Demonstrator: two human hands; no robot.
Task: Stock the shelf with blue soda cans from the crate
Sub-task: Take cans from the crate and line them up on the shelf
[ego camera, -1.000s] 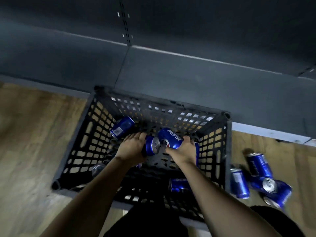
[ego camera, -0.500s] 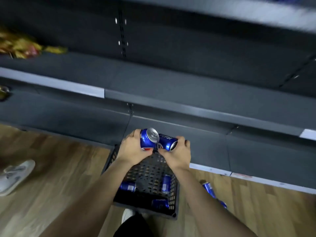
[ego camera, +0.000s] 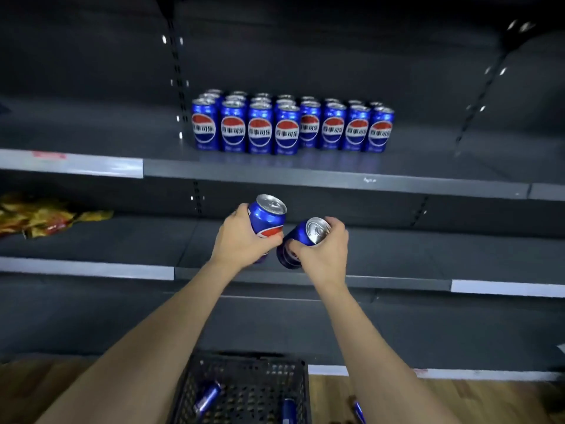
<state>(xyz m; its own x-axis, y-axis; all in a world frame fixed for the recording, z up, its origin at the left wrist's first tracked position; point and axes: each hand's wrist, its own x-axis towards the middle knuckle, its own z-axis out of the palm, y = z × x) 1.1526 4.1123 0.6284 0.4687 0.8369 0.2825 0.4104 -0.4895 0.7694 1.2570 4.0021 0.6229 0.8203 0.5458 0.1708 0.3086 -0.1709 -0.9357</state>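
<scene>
My left hand [ego camera: 241, 243] grips a blue soda can [ego camera: 266, 216] nearly upright, silver top up. My right hand [ego camera: 324, 252] grips a second blue can [ego camera: 301, 237] tilted, its top toward me. Both cans are raised in front of the middle shelf, almost touching each other. On the upper shelf [ego camera: 321, 175] stand several blue cans [ego camera: 292, 127] in neat rows, labels facing out. The black plastic crate [ego camera: 244, 390] sits on the floor at the bottom of the view, with a couple of blue cans [ego camera: 208, 396] lying inside.
Dark grey shelving fills the view. Yellow and red snack bags [ego camera: 39, 215] lie at the left on the middle shelf [ego camera: 305, 278]. One loose can [ego camera: 360, 412] lies on the wooden floor [ego camera: 458, 402] right of the crate. The upper shelf has bare space left and right of the rows.
Both hands have lifted their cans out of the crate and up to the middle shelf's height. My view has risen from the crate to the shelves, so the stocked rows now show.
</scene>
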